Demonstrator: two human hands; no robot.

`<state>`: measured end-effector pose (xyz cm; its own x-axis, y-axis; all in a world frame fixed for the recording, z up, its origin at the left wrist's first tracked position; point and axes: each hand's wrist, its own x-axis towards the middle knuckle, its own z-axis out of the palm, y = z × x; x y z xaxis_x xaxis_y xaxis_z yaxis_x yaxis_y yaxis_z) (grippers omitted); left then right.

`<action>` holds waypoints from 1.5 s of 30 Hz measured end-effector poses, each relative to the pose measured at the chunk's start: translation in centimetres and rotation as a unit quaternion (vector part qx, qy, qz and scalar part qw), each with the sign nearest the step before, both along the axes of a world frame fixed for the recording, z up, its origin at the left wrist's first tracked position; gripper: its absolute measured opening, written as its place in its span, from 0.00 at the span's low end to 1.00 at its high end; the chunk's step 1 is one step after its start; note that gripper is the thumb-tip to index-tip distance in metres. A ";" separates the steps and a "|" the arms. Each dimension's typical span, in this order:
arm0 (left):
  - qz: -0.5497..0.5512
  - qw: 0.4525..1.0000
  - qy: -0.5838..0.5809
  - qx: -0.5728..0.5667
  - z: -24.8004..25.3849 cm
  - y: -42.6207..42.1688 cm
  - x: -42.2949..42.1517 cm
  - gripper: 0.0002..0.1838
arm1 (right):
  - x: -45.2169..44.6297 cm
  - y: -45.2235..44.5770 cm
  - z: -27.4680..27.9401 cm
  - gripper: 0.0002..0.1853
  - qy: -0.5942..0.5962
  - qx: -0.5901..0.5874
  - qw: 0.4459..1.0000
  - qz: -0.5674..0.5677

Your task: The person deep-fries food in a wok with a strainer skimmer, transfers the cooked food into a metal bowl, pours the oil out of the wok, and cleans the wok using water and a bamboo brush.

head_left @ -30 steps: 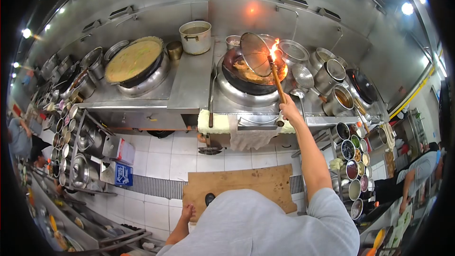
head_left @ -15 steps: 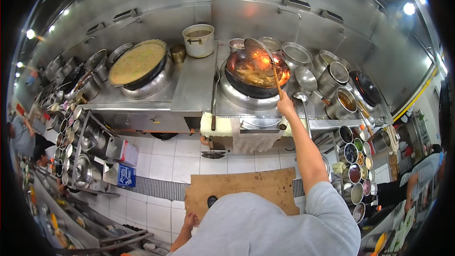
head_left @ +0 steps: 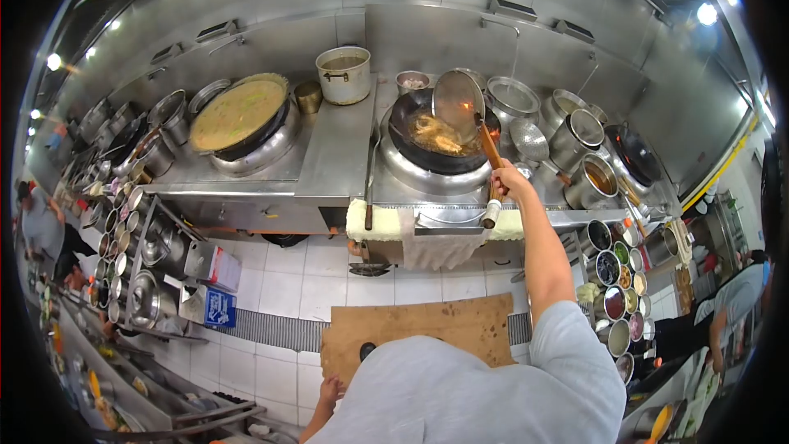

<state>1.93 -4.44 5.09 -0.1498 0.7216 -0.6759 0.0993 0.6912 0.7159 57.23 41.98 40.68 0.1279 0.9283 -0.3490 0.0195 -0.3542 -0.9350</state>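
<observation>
My right hand (head_left: 511, 181) is closed around the wooden handle of a wide round strainer (head_left: 458, 100). Its mesh bowl stands tilted over the right rear side of a black wok (head_left: 403, 127). In the wok, golden-brown food (head_left: 437, 133) sits in bubbling oil, and a small orange glow shows on the mesh. Low at my left side hangs my left hand (head_left: 331, 390), fingers loosely apart, away from the stove and touching nothing that I can see. A long-handled tool (head_left: 369, 189) lies on the counter left of the wok.
A large pan of yellowish soup (head_left: 238, 115) stands on the left burner, a tall pot (head_left: 343, 74) behind. To the right are a perforated ladle (head_left: 529, 140), several pots and a rack of seasoning containers (head_left: 608, 267). Another person (head_left: 735, 304) works at far right.
The strainer has tipped more upright, and my right hand has shifted slightly right and down. The bright flames around the wok have shrunk to a small glow.
</observation>
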 end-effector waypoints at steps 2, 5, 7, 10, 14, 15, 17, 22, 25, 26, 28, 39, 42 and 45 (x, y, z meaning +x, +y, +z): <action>0.014 1.000 0.007 0.013 0.7 -0.1 0.7 0.12 | 3.6 1.5 -1.2 0.21 0.047 -0.006 0.999 0.009; 0.049 0.998 -0.014 -0.032 0.6 -0.9 1.1 0.13 | 7.3 2.9 -1.3 0.10 0.298 -0.107 0.948 0.036; 0.047 0.997 -0.013 -0.061 0.7 -1.5 0.9 0.14 | 7.4 3.3 -1.2 0.10 0.327 -0.118 0.936 0.046; 0.033 0.997 0.009 -0.065 1.2 -1.5 1.0 0.14 | 6.9 3.1 -2.2 0.10 0.373 -0.126 0.918 0.044; 0.017 0.997 0.030 -0.065 1.2 -0.2 1.0 0.14 | 5.8 1.7 -2.0 0.16 0.294 -0.048 0.953 0.050; 0.006 0.998 0.040 -0.038 1.0 0.1 1.1 0.14 | 5.4 0.9 -1.4 0.14 0.257 -0.025 0.965 0.054; -0.009 0.999 0.052 -0.012 1.3 0.9 1.0 0.14 | 4.6 -0.6 -0.2 0.18 0.190 0.011 0.980 0.055; -0.034 0.998 0.002 0.043 -0.7 2.5 0.7 0.15 | 2.8 -2.8 3.5 0.27 0.080 0.048 0.993 0.073; -0.057 0.997 -0.014 0.044 -0.9 3.4 0.9 0.13 | 1.4 -4.3 5.7 0.27 0.060 0.066 0.992 0.084; -0.058 0.997 -0.016 0.044 -2.2 3.5 0.6 0.13 | 1.0 -4.5 6.1 0.27 0.063 0.072 0.992 0.085; -0.037 0.996 -0.056 0.062 -3.6 3.9 0.7 0.11 | 0.7 -4.4 6.2 0.27 0.061 0.071 0.992 0.082; 0.026 0.998 -0.050 0.032 -2.9 1.6 0.6 0.09 | 3.4 -1.3 2.7 0.27 -0.155 0.030 0.987 0.031; -0.025 0.999 -0.003 0.020 0.9 0.1 1.0 0.08 | 3.9 -1.7 3.2 0.27 -0.157 0.002 0.987 0.026; 0.002 1.000 -0.012 -0.001 -0.9 -1.8 1.2 0.06 | 3.4 -2.3 4.2 0.20 -0.145 -0.012 0.989 0.018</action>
<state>3.09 -6.23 4.23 -0.1358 0.7200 -0.6805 0.0787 0.6926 0.7171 60.65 39.72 44.88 0.1925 0.9259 -0.3251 0.2983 -0.3708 -0.8795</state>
